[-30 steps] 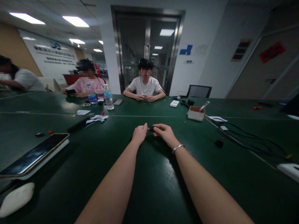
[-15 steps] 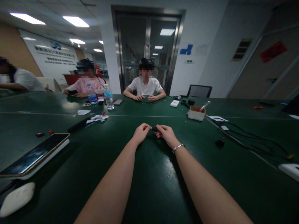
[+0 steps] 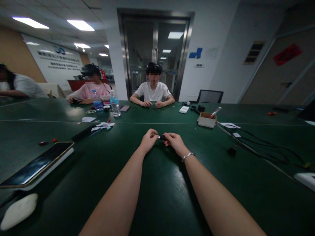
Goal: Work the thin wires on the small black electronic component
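Above the green table (image 3: 157, 203), a small black piece with a silvery end (image 3: 162, 137) spans the gap between my two hands. My right hand (image 3: 175, 141) is closed in a pinch on its black part; a silver bracelet (image 3: 188, 156) circles that wrist. At the silvery end, the fingertips of my left hand (image 3: 148, 141) are closed in a pinch, partly hiding the tip. The piece is too small for me to tell its kind.
At left lie a phone (image 3: 44, 164) on a white box and a white rounded object (image 3: 19, 211). Paper scraps (image 3: 102, 126) and water bottles (image 3: 115, 104) stand farther off. A small box (image 3: 207, 120) and black cables (image 3: 265, 141) are right. Co-workers sit across.
Slightly more of the black piece and its silvery end shows between my fingers. Both hands stay in nearly the same place. The view has shifted very slightly.
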Available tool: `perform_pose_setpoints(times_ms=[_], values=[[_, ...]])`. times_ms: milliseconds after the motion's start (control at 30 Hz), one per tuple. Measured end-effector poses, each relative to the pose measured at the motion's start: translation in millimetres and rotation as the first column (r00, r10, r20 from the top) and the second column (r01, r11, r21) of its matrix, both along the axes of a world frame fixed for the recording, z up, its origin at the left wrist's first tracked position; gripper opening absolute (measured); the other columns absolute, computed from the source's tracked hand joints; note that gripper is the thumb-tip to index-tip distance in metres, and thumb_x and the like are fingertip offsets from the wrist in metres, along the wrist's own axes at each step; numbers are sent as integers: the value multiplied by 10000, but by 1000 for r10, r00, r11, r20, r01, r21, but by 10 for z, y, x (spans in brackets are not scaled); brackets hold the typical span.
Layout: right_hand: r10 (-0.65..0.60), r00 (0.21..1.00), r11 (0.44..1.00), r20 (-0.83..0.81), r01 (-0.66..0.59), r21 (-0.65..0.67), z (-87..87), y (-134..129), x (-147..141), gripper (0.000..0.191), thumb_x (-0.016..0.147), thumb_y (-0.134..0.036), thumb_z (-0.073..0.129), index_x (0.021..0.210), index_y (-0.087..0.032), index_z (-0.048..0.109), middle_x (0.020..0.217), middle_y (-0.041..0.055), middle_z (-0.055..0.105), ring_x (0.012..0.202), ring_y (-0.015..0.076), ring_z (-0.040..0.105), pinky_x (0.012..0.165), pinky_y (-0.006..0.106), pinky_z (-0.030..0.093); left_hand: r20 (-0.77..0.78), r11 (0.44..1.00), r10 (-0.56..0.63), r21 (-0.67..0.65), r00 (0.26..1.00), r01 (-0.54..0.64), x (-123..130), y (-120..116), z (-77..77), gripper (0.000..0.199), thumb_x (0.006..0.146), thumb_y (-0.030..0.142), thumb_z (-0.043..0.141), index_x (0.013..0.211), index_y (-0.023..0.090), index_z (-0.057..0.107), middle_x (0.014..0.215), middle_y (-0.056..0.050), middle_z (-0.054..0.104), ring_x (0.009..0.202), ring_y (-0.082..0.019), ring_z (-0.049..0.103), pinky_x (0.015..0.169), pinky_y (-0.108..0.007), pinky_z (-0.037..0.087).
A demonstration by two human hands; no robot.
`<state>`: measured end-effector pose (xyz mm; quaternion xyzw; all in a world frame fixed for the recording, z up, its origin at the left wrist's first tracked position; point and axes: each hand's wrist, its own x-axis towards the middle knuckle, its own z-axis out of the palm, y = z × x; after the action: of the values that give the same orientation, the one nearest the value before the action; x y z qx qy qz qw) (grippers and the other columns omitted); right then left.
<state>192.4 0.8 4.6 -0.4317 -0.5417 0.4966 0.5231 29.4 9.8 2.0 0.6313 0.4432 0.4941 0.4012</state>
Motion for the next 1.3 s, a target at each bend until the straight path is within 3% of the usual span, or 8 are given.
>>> perform_pose_setpoints(times_ms=[167, 300, 433, 767, 867, 1300], values=[[-1, 1000, 1000, 5, 1, 4, -6, -2, -2, 366, 696, -479, 699, 757, -121, 652, 597, 24, 616, 486, 87, 552, 463, 196, 455, -7, 1000, -8, -28, 1000, 8, 1, -19, 21, 208, 801, 370, 518, 900, 188, 521, 660, 27, 532, 563, -92, 491, 498, -195, 378], [11, 1000, 1000, 21, -12, 19, 7, -16, -5, 356, 706, -467, 695, 749, -116, 654, 606, 28, 615, 493, 86, 550, 468, 199, 451, -25, 1000, 7, -2, 1000, -7, -2, -16, 23, 207, 761, 312, 574, 922, 188, 532, 711, 20, 539, 617, -94, 507, 520, -187, 382], [14, 999, 1000, 31, -14, 19, 21, -24, -8, 350, 708, -456, 696, 778, -115, 660, 603, 24, 612, 501, 88, 553, 476, 198, 457, -42, 999, -31, -43, 999, 29, -5, 6, 3, 220, 814, 372, 513, 921, 182, 538, 642, 25, 536, 534, -88, 478, 492, -196, 366], [11, 999, 1000, 38, -12, 28, 0, -7, -7, 345, 711, -452, 692, 783, -116, 660, 634, 31, 630, 508, 85, 555, 479, 195, 461, -14, 998, -63, -30, 998, 63, -11, 11, -3, 262, 762, 317, 573, 982, 173, 568, 681, 17, 553, 571, -90, 496, 505, -194, 375], [5, 1000, 1000, 31, -6, 17, -3, 2, -11, 360, 704, -458, 694, 796, -111, 662, 614, 21, 621, 491, 81, 549, 470, 194, 458, -17, 995, -73, -62, 997, 72, -5, 14, 4, 278, 808, 386, 507, 953, 158, 574, 617, 22, 533, 511, -87, 461, 477, -201, 352], [7, 999, 1000, 47, -8, 6, 26, -20, -16, 298, 754, -399, 663, 828, -111, 657, 611, 17, 620, 494, 81, 553, 476, 186, 460, 3, 996, -66, -61, 998, 66, 0, -11, 43, 247, 780, 346, 538, 917, 151, 600, 636, 18, 533, 539, -88, 465, 488, -205, 343]])
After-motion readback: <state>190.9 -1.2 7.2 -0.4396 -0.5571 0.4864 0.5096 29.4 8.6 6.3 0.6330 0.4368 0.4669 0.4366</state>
